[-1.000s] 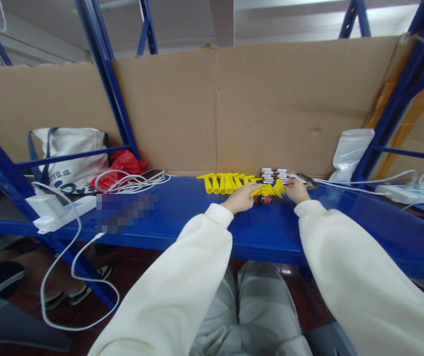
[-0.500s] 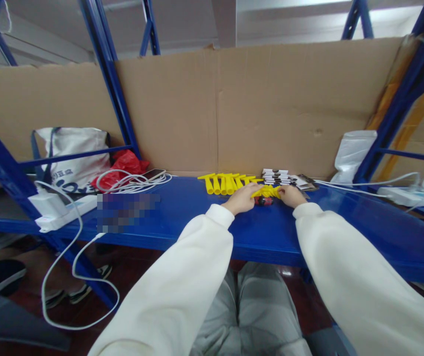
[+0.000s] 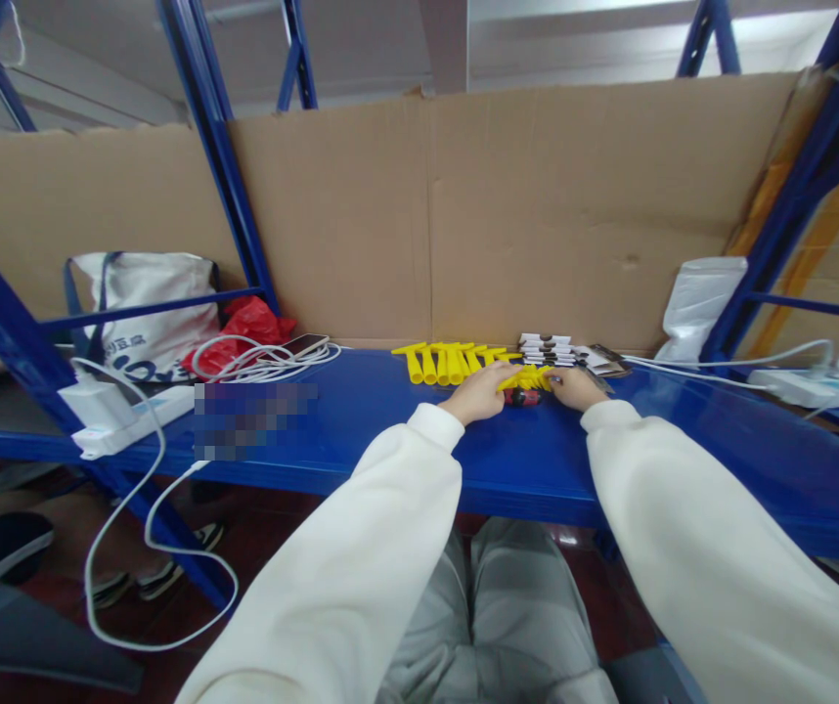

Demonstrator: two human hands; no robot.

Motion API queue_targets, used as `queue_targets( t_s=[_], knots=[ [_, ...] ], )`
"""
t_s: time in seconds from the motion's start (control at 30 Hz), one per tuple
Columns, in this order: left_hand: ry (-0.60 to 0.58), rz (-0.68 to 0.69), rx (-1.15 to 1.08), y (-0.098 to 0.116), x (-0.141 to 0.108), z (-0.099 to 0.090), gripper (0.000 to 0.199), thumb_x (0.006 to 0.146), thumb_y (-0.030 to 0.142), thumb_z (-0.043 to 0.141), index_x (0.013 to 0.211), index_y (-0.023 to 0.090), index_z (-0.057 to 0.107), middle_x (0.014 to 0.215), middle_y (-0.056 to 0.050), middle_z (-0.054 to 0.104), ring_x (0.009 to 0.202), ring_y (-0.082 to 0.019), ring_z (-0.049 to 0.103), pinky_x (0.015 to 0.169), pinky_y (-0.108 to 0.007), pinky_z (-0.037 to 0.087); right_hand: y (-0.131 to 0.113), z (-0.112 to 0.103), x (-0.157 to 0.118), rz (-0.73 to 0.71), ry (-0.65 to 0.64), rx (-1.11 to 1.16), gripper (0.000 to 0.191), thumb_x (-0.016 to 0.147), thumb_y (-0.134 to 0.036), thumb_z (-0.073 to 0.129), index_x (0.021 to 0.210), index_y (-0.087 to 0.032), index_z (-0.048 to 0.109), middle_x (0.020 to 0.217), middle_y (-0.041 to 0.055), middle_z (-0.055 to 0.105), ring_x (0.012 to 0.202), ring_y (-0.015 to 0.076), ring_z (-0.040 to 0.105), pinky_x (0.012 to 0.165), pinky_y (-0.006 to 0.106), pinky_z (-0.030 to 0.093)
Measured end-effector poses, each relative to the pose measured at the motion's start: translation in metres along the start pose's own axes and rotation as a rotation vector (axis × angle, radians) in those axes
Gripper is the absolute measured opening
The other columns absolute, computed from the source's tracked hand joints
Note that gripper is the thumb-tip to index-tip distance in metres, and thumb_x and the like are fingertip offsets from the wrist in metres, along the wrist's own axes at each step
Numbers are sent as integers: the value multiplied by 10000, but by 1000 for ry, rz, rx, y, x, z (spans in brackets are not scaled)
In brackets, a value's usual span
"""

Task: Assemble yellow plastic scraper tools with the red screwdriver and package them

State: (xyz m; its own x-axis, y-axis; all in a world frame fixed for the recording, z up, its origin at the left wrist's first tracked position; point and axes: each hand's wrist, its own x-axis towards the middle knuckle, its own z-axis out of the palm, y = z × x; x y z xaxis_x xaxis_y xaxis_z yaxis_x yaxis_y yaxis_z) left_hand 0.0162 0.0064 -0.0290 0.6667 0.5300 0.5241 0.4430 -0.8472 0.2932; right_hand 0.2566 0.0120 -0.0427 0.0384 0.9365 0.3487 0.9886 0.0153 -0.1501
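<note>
My left hand (image 3: 479, 393) is closed on the left end of a bunch of small yellow plastic pieces (image 3: 535, 377) on the blue table. At the bunch's right end, my right hand (image 3: 576, 388) has its fingers bent in against the pieces. What exactly lies under the fingertips is too small to make out. Just in front of the bunch, between both hands, is a red and black object (image 3: 523, 397). Behind my left hand stretches a row of yellow T-shaped plastic tools (image 3: 443, 363) with round hollow handles facing me.
White bundles with black bands (image 3: 546, 349) are stacked behind the hands, with dark flat packets (image 3: 605, 360) beside them. A cardboard wall (image 3: 537, 215) closes off the back. Left are coiled white cables (image 3: 273, 360), a power strip (image 3: 133, 420) and a cloth bag (image 3: 148, 303). A white pouch (image 3: 699, 308) leans right.
The right fingers have shifted very slightly at the yellow pieces. Otherwise hands and objects stay where they were.
</note>
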Motion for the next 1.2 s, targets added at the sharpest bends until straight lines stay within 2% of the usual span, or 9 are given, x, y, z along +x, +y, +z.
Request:
queue_targets(
  t_s=[0.17, 0.37, 0.5, 0.6, 0.67, 0.73, 0.83, 0.97, 1.2],
  knots=[
    [21, 0, -34, -4, 0, 3, 634, 787, 3, 489, 1368, 207, 637, 1455, -93, 621, 1356, -224, 571, 1231, -431, 370, 2, 2, 2, 0, -30, 80, 393, 878, -153, 547, 1190, -236, 770, 1179, 94, 773, 1057, 242, 727, 935, 328, 546],
    [75, 38, -63, -13, 2, 9, 659, 762, 3, 509, 1371, 225, 627, 1472, -92, 608, 1379, -239, 549, 1232, -480, 366, 2, -2, 5, -32, 74, 327, 308, 868, -142, 558, 1072, -221, 774, 1118, 98, 786, 1081, 239, 717, 985, 340, 537],
    [81, 37, -78, -14, 3, 9, 662, 767, 4, 515, 1376, 243, 614, 1468, -83, 609, 1382, -238, 544, 1222, -492, 383, -16, -16, -4, 50, 24, 665, 254, 930, -199, 530, 1072, -153, 736, 909, 118, 786, 779, 205, 723, 776, 323, 578],
    [84, 18, -75, -13, 3, 8, 658, 771, 7, 529, 1382, 236, 608, 1460, -96, 608, 1384, -250, 541, 1219, -501, 384, -33, -27, -16, 40, -99, 958, 318, 978, -374, 534, 1099, -146, 719, 707, 74, 730, 590, 167, 644, 604, 282, 528],
    [83, 12, -72, -12, 3, 7, 662, 771, 11, 544, 1395, 224, 596, 1462, -109, 603, 1388, -260, 534, 1220, -507, 378, -41, -33, -23, -12, -168, 1105, 393, 945, -482, 582, 1116, -155, 717, 671, 56, 710, 548, 154, 610, 539, 262, 480],
    [78, 15, -69, -10, 3, 7, 671, 770, 13, 552, 1408, 219, 584, 1467, -115, 596, 1383, -264, 537, 1217, -509, 379, -47, -36, -28, -52, -195, 1169, 416, 883, -480, 661, 1132, -151, 714, 683, 49, 712, 534, 138, 588, 498, 240, 428],
    [64, 7, -50, -6, 2, 5, 662, 784, 22, 549, 1419, 207, 573, 1480, -127, 584, 1388, -262, 532, 1223, -504, 367, -50, -36, -29, -40, -188, 1187, 431, 776, -360, 757, 1141, -135, 706, 671, 32, 697, 543, 129, 582, 478, 216, 382],
    [54, -41, -29, -1, 0, 1, 645, 805, 60, 575, 1437, 188, 557, 1524, -138, 547, 1424, -270, 499, 1238, -483, 345, -48, -32, -24, 47, -84, 1229, 374, 753, -260, 731, 1101, -130, 700, 589, -14, 625, 472, 106, 520, 443, 206, 357],
    [45, -64, -26, 8, -1, -3, 627, 848, 117, 593, 1461, 237, 542, 1535, -93, 549, 1423, -258, 508, 1241, -470, 350, -30, -31, -11, 281, 266, 1246, 207, 845, -244, 589, 1026, -170, 655, 538, -43, 546, 365, 77, 394, 372, 202, 301]
  ],
)
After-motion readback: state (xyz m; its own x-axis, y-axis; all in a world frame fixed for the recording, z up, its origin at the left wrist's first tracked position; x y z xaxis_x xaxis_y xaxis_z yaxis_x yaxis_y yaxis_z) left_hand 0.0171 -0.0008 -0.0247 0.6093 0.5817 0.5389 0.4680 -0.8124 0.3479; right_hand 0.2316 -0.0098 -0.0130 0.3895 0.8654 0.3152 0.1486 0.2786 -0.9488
